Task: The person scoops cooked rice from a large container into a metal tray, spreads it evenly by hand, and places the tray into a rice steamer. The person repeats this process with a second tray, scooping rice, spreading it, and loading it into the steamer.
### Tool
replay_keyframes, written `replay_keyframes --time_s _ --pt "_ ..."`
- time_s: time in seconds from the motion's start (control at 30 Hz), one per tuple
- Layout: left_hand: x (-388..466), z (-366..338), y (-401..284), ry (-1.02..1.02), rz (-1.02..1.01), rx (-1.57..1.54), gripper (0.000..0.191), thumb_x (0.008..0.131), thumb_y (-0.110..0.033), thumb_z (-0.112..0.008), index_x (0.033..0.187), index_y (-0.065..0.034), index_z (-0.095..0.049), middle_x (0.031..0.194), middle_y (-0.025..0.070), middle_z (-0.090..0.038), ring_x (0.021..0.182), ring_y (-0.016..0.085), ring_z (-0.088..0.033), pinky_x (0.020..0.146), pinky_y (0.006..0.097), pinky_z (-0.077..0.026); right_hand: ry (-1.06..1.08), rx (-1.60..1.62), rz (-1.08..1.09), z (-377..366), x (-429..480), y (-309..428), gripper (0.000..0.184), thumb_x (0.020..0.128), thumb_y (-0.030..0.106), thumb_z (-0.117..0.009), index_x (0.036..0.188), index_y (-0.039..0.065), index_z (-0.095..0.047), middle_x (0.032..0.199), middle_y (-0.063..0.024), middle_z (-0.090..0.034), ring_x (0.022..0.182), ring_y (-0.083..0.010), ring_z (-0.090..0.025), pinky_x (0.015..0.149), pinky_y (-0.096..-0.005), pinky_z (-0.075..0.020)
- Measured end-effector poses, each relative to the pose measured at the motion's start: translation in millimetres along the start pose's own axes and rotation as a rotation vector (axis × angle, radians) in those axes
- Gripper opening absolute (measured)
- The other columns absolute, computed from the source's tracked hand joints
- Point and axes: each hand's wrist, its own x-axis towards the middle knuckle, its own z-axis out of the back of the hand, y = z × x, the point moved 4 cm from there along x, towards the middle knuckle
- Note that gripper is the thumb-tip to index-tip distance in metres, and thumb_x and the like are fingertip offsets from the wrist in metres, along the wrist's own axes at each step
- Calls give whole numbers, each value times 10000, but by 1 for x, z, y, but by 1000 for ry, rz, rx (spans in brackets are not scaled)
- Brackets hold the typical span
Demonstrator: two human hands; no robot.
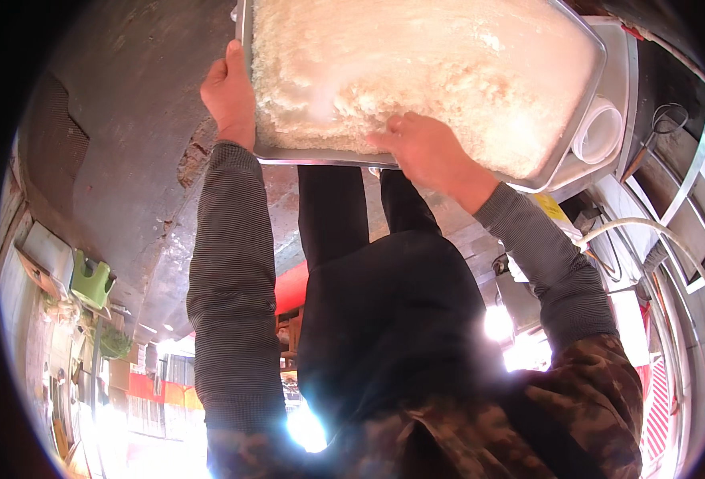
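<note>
A wide metal tray [592, 72] with a raised rim is in front of me at the top of the view. Pale, grainy food that looks like cooked rice [424, 72] fills it. The food is loose and lumpy near me and smoother farther back and to the right. My left hand [231, 96] grips the tray's left side, thumb up along the rim. At the near edge, my right hand [427, 146] reaches over the rim with bent fingers at the food. Whether grains are between those fingers is hidden.
A white plastic tub [598, 130] sits right of the tray, with a wire-ended tool [658, 138] beyond it. A pale hose [658, 224] curves along the right. The dark floor [131, 149] has a broken patch. Far left is a green plastic stool [92, 280].
</note>
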Motion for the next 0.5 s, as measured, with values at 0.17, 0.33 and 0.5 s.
replay_keyframes --time_s 0.17,0.33,0.5 --pt "-5 -4 -6 6 56 -15 516 931 -400 -659 631 5 -544 600 -38 -435 612 78 -359 541 307 -345 -105 55 72 -25 32 12 317 802 97 -626 1107 155 -687 977 -39 -619 919 -255 -600 735 -368 -531" --pt "-3 0 -2 25 59 -26 523 930 -410 -657 632 3 -534 600 -33 -434 611 81 -356 540 311 -344 -277 85 181 -11 81 57 186 804 140 -623 969 140 -710 939 -16 -611 918 -212 -583 808 -366 -498" --pt "0 -3 4 46 49 -55 528 929 -411 -656 637 8 -522 601 -23 -437 614 86 -355 542 313 -339 -144 -139 345 -36 95 55 97 764 189 -643 794 138 -720 960 4 -620 1027 -193 -551 971 -402 -428"
